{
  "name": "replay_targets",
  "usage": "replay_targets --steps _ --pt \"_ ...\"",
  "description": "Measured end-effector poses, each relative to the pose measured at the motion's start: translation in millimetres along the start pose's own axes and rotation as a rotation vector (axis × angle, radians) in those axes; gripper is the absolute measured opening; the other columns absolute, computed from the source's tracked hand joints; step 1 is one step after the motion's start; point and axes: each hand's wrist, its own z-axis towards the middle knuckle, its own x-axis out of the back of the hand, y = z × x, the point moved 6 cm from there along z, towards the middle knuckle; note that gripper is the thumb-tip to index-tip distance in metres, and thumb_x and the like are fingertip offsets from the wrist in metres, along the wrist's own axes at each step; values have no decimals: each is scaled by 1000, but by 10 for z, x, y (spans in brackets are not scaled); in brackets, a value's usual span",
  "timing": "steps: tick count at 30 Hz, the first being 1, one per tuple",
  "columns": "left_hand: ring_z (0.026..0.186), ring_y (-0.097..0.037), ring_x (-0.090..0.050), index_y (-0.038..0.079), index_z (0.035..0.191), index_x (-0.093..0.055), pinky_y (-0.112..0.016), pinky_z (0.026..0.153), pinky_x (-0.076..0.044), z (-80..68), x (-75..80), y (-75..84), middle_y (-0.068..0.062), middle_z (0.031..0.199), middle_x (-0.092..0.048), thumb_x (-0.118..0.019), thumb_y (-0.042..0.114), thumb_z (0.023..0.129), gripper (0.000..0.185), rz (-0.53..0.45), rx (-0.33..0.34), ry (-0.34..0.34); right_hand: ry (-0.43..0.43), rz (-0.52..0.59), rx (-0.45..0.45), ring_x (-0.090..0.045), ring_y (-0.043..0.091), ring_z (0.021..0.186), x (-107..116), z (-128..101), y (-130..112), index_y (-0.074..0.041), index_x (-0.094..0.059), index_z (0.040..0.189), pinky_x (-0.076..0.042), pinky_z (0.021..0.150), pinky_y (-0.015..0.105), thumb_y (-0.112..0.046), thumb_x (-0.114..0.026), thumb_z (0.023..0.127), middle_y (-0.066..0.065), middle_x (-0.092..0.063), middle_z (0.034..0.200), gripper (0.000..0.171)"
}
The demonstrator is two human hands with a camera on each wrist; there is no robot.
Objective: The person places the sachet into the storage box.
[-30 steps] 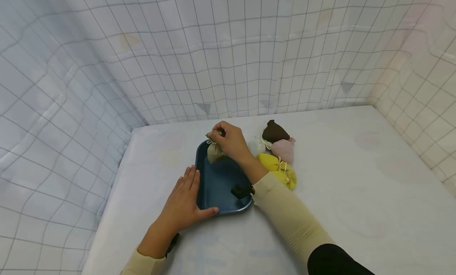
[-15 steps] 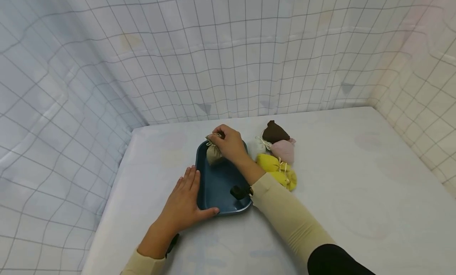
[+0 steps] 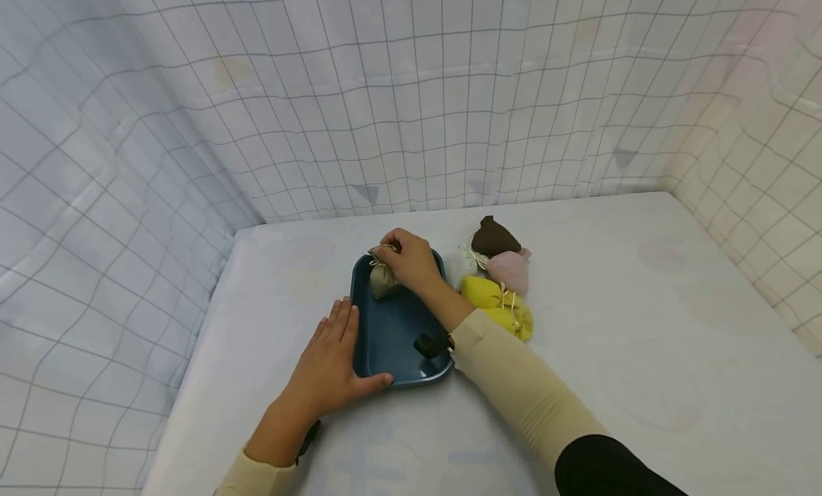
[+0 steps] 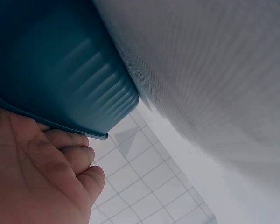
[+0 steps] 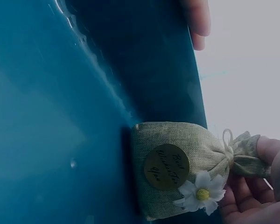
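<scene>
My right hand (image 3: 412,262) pinches the gathered top of an olive-beige drawstring sachet (image 3: 384,280) in the far left corner of a blue tray (image 3: 399,342). In the right wrist view the sachet (image 5: 170,158) bears a round brown label and a white flower, and its base appears to meet the tray floor. My left hand (image 3: 327,360) rests against the tray's left side, fingers straight along the rim and thumb at the near edge. The left wrist view shows those fingers (image 4: 77,156) at the outside of the tray's rim (image 4: 60,125).
Right of the tray lies a cluster of pouches: a dark brown one (image 3: 494,238), a pink one (image 3: 510,271), a white one (image 3: 464,264) and yellow ones (image 3: 483,292). White cloth covers the table (image 3: 616,339). Grid-patterned curtains (image 3: 443,110) surround it.
My right hand has come down slightly with the sachet, which now sits lower in the tray's far left corner. My left hand has stayed in place.
</scene>
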Motion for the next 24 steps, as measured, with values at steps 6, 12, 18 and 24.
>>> replay_targets --steps 6,12,18,24 --pt "151 -32 -5 -6 155 -18 -55 117 -18 3 -4 10 -21 163 -11 -51 87 76 127 5 -18 11 -79 6 -36 -64 17 91 -39 -1 52 -11 -69 110 -51 78 31 -29 -70 95 4 -70 103 24" --pt "151 -31 -3 -6 156 -17 -55 117 -17 -3 1 8 -20 164 -9 -50 87 76 127 8 -9 2 -96 79 -54 -65 20 106 -13 1 69 -6 -64 124 -54 86 34 -29 -70 94 9 -67 118 38" --pt "151 -31 -3 -6 156 -18 -55 117 -17 -9 9 16 -20 164 -10 -51 87 76 127 2 -2 -4 -97 103 -59 -63 22 111 62 -5 25 -6 -64 124 -53 90 36 -29 -70 95 13 -65 124 37" --pt "151 -32 -4 -6 155 -18 -55 117 -17 -12 17 17 -21 163 -10 -51 87 76 127 -1 -2 1 -104 121 -27 -63 21 109 172 -25 -94 -8 -65 120 -54 87 36 -28 -68 95 12 -66 120 32"
